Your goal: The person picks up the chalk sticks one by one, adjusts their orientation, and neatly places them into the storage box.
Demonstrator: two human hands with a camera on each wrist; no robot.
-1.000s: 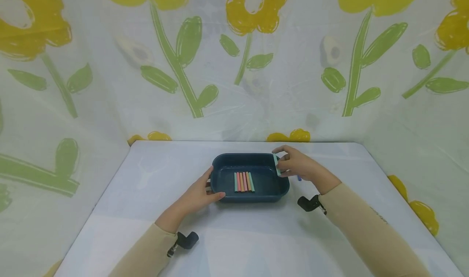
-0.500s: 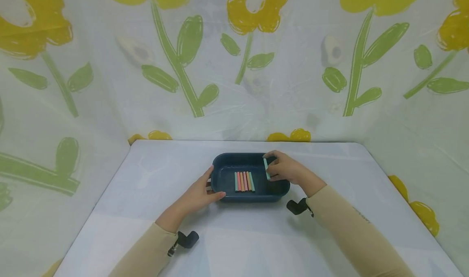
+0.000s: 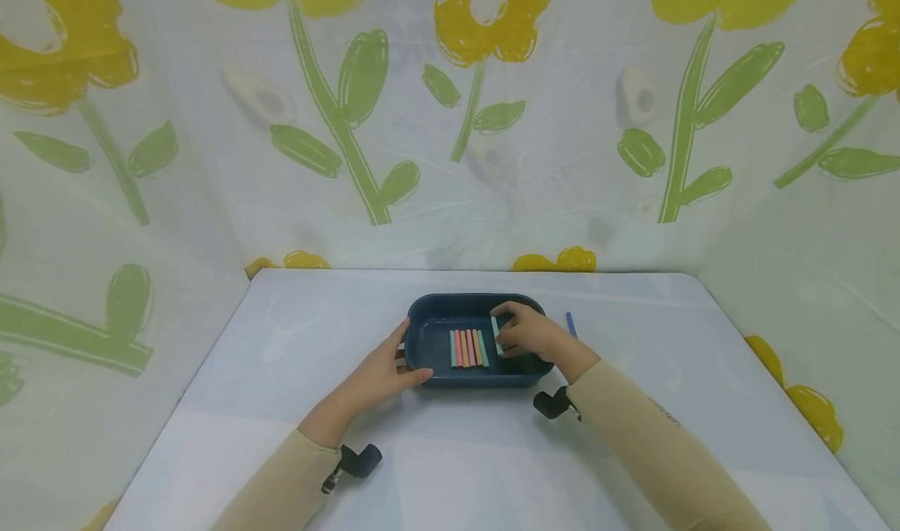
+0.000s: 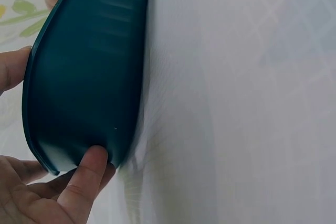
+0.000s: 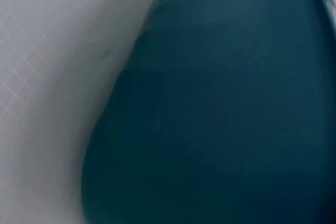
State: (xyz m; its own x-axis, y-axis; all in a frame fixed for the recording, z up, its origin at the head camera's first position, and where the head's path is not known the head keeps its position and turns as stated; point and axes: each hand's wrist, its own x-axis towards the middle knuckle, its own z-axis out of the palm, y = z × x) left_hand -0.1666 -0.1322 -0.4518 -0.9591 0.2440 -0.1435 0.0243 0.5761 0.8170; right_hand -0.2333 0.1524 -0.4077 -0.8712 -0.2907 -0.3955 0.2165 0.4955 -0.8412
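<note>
A dark blue rectangular dish [image 3: 485, 381] stands on the table. Inside it, several pastel chalk sticks [image 3: 469, 349] in green, pink and orange lie side by side in a row. My left hand [image 3: 383, 371] grips the dish's left end, thumb over the front rim and fingers against the outer wall; the left wrist view shows the fingers on the dish [image 4: 89, 77] closely. Over the right half of the dish, my right hand [image 3: 532, 333] pinches a light green chalk stick [image 3: 496, 336], apart from the row. Only the dish's wall [image 5: 210, 108], blurred, shows in the right wrist view.
A blue stick [image 3: 571, 325] lies on the white table [image 3: 464, 461] just right of the dish, partly hidden by the right arm. Behind the table's back edge hangs a flower-patterned curtain [image 3: 555, 195], which also covers both sides.
My right hand has moved left from the dish's right rim to above its inside, carrying the light green chalk stick. The blue stick has come into fuller view. My left hand stays put.
</note>
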